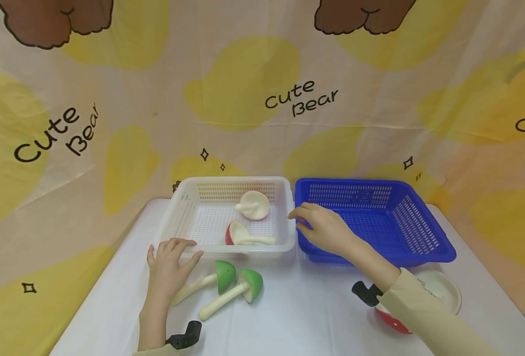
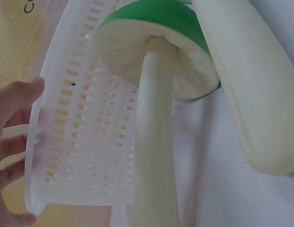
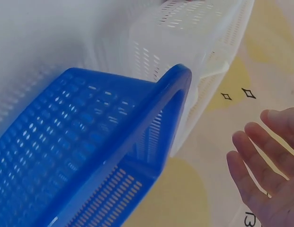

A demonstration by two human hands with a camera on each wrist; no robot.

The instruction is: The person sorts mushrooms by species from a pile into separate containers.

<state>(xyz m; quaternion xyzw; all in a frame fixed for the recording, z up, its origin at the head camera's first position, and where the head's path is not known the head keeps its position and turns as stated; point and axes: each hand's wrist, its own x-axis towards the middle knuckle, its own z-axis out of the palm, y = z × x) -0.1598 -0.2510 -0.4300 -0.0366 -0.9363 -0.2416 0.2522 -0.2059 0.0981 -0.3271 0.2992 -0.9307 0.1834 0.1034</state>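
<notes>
My left hand (image 1: 169, 264) rests at the front left corner of a white plastic basket (image 1: 284, 207), fingertips touching its rim with the fingers spread. Inside that basket lie two toy mushrooms, a rear one (image 1: 254, 205) and a red-capped front one (image 1: 232, 233), both with pale stems. Below the left hand, two green-capped toy mushrooms (image 1: 226, 276) (image 1: 251, 286) lie on the table; the left wrist view shows one green mushroom (image 2: 156, 109) close up. My right hand (image 1: 326, 227) hovers above the left side of a blue basket (image 1: 405, 222), fingers loosely bent and holding nothing.
Beneath the right sleeve, a red, white-dotted object (image 1: 393, 322) and a round cream object (image 1: 449, 291) are partly hidden. The baskets stand side by side at the back of the white-covered table (image 1: 307, 316), before a printed cloth (image 1: 253, 143).
</notes>
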